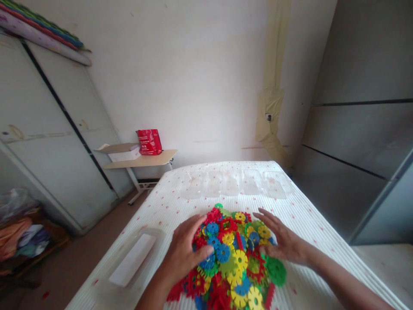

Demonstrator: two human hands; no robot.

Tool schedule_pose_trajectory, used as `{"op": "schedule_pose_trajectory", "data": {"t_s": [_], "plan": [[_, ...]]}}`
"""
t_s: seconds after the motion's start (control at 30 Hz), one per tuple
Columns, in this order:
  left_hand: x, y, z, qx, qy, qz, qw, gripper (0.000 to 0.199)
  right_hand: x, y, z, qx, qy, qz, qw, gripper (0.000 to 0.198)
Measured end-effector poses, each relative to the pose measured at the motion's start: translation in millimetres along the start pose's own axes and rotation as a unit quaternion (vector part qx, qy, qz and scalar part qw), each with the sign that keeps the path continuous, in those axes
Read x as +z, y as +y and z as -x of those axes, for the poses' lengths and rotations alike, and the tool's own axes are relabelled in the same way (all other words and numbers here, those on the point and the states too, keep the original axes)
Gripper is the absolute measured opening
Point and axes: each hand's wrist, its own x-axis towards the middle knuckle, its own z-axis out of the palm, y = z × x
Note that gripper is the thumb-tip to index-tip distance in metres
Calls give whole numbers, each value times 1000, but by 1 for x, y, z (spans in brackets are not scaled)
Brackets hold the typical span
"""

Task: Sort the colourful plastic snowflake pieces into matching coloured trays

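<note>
A heap of plastic gear-shaped building pieces in red, blue, yellow and green lies near the front of the table. My left hand rests against the heap's left side, fingers apart and thumb over some blue pieces. On the opposite side my right hand is spread, its thumb touching pieces and its fingers stretched over the upper right edge. Neither hand appears to grip a piece. Below the right wrist a green round piece sticks out. The lowest part of the heap runs out of view.
Several clear plastic trays stand in a row across the table's far part. Left of my left arm, a clear container holds a white slab-like object. A small desk with a red bag stands at the back left.
</note>
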Motion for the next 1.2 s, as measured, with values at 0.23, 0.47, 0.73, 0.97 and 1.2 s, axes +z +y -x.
{"op": "schedule_pose_trajectory", "data": {"t_s": [0.23, 0.47, 0.73, 0.97, 1.2], "plan": [[50, 9, 60, 226, -5, -282, 932, 81, 73, -39, 49, -138, 82, 189, 969, 81], [76, 4, 48, 148, 3, -265, 953, 99, 81, -45, 24, -134, 72, 216, 964, 87], [74, 12, 22, 108, 24, -248, 962, 88, 70, -32, -1, -91, 53, 182, 978, 86], [73, 14, 9, 136, 61, -285, 947, 83, 68, -28, -12, -66, 64, 184, 979, 85], [34, -11, 49, 129, 63, -331, 933, 84, 48, -18, 13, -93, 48, 204, 973, 85]]}}
